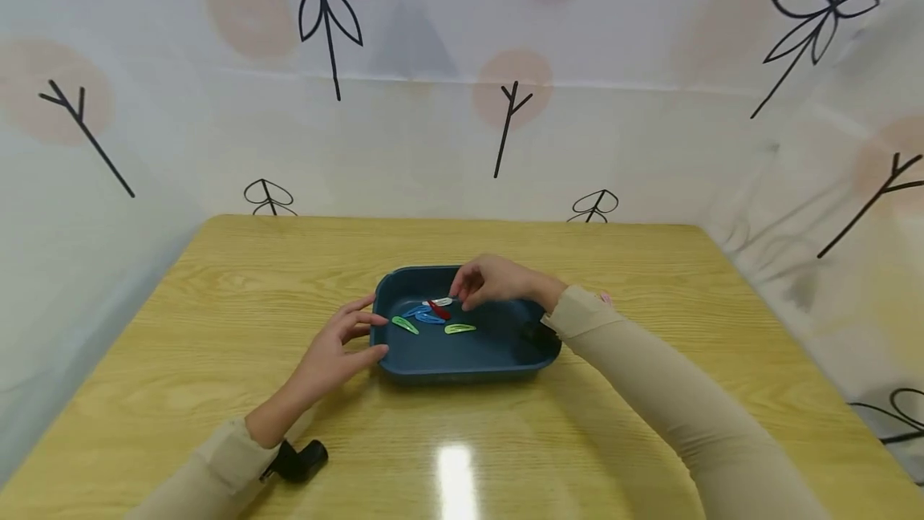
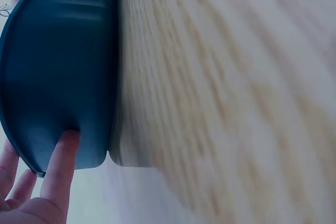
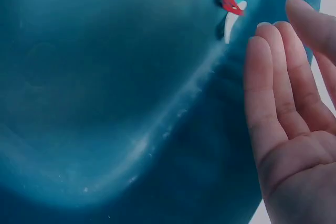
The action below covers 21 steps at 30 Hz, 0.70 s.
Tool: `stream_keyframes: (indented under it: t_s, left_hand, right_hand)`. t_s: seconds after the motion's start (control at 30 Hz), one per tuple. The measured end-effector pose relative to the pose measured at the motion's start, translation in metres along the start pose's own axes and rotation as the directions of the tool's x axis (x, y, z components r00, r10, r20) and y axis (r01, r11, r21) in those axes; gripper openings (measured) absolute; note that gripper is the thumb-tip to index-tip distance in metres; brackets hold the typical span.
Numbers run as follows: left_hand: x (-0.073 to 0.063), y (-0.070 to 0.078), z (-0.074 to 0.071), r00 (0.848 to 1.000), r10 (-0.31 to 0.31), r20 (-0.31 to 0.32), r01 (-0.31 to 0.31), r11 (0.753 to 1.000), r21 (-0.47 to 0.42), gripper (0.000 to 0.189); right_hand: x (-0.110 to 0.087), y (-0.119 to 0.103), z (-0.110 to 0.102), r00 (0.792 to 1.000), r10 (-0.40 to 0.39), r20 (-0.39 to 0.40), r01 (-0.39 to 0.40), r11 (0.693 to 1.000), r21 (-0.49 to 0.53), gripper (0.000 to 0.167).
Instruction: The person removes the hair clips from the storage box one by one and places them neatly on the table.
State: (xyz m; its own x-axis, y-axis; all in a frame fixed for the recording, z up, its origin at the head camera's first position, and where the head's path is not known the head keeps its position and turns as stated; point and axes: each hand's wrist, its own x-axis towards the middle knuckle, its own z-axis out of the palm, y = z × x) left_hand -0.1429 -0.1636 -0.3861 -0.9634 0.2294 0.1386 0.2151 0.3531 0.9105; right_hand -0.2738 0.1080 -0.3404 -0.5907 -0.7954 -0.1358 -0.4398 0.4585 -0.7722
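Note:
A dark blue tray (image 1: pixel 462 359) stands on the wooden table, with several snap hair clips lying in its left half. A white clip (image 1: pixel 443 302), a red clip (image 1: pixel 439 311) and blue clips (image 1: pixel 431 318) overlap in a cluster. One green clip (image 1: pixel 405 325) lies left of them, a yellow-green clip (image 1: pixel 459 329) to the right. My left hand (image 1: pixel 345 347) touches the tray's left end, fingers spread at the rim and one digit against the outer wall (image 2: pixel 58 72). Above the white clip hovers my right hand (image 3: pixel 294 98), thumb apart from its fingers, nothing between them.
Pale yellow wood table (image 1: pixel 216 303) surrounds the tray. A patterned cloth (image 1: pixel 433 143) hangs behind it. Something small and pink (image 1: pixel 605 298) shows past the right sleeve. A black camera (image 1: pixel 299 461) sits at my left wrist.

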Motion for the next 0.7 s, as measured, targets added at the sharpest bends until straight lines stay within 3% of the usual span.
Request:
stream_keyframes:
  t_s: [0.27, 0.5, 0.7]
  left_hand:
    - [0.0, -0.001, 0.0, 1.0, 0.001, -0.006, -0.001, 1.0, -0.002, 0.033]
    - [0.001, 0.0, 0.001, 1.0, 0.012, -0.003, -0.012, 1.0, 0.004, 0.033]
    - [0.001, -0.001, 0.001, 1.0, 0.015, -0.003, -0.015, 1.0, 0.005, 0.033]
  right_hand:
    - [0.007, 0.008, 0.007, 0.991, -0.011, 0.13, 0.022, 0.996, -0.083, 0.021]
    - [0.011, 0.014, 0.012, 0.986, -0.006, 0.167, 0.039, 0.98, -0.194, 0.025]
    - [0.014, 0.012, 0.014, 0.981, 0.002, 0.194, 0.041, 0.975, -0.217, 0.023]
